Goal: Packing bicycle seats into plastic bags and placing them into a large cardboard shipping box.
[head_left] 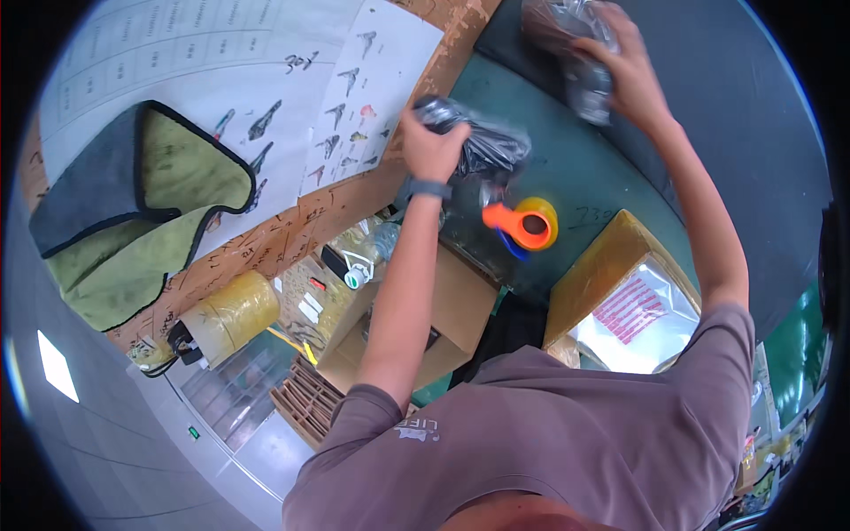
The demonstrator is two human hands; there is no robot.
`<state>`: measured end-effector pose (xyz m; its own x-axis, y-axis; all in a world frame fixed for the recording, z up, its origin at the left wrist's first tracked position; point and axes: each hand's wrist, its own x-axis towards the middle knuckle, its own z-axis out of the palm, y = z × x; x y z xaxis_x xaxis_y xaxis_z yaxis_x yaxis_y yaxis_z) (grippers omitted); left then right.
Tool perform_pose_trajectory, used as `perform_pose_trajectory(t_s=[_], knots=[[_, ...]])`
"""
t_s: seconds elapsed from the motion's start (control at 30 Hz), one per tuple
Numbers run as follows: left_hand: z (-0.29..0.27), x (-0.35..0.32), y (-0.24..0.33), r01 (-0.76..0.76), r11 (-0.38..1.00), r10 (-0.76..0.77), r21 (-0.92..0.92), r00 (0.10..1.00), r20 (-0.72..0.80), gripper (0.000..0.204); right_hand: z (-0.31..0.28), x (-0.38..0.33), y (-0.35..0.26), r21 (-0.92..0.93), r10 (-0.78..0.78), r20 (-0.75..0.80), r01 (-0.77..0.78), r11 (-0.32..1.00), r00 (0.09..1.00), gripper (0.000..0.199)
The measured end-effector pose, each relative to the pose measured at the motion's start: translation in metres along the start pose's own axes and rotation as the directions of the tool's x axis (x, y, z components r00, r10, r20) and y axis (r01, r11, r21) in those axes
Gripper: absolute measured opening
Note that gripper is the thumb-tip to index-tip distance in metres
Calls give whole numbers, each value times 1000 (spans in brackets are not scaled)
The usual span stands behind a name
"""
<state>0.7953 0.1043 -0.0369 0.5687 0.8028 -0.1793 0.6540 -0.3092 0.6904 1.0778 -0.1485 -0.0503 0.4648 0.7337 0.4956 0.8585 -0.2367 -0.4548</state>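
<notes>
My left hand, with a dark band on its wrist, is closed around a dark object in a clear plastic bag above the green work surface. Farther right and higher, my right hand grips a second plastic-wrapped item, brownish and dark, close to the black padded surface. Motion and glare on the plastic hide what kind of item each bag holds. Just below the left bag, an orange tape dispenser with a yellow roll stands on the green surface.
A cardboard box with a shiny, red-printed lining stands near my right side. An open carton lies below my left forearm. Left are printed sheets, a grey-green cloth folder and a large yellowish tape roll.
</notes>
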Motion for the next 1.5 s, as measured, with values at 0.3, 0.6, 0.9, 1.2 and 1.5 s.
perform_pose_trajectory(t_s=[0.3, 0.6, 0.9, 1.2, 1.5], knots=[[-28, -136, -60, 52, 971, -73, -233, 994, -84, 74, -101, -151, -47, -17, 521, 563, -621, 784, 642, 108], [-39, -105, -24, -168, 843, -55, 511, 918, 393, 98, -31, -125, -56, -436, 802, 280, -674, 596, 528, 123], [-8, -75, -8, -269, 842, -71, 468, 804, 590, 115, 117, -173, -229, -363, 727, 624, -718, 593, 285, 72], [-13, -75, -44, 239, 967, -190, -93, 911, 366, 83, 138, -253, -247, -380, 827, 539, -831, 406, 158, 45], [16, -145, -90, 86, 909, -279, 407, 853, 442, 133, -43, -102, -110, -418, 770, -36, -709, 568, 638, 75]])
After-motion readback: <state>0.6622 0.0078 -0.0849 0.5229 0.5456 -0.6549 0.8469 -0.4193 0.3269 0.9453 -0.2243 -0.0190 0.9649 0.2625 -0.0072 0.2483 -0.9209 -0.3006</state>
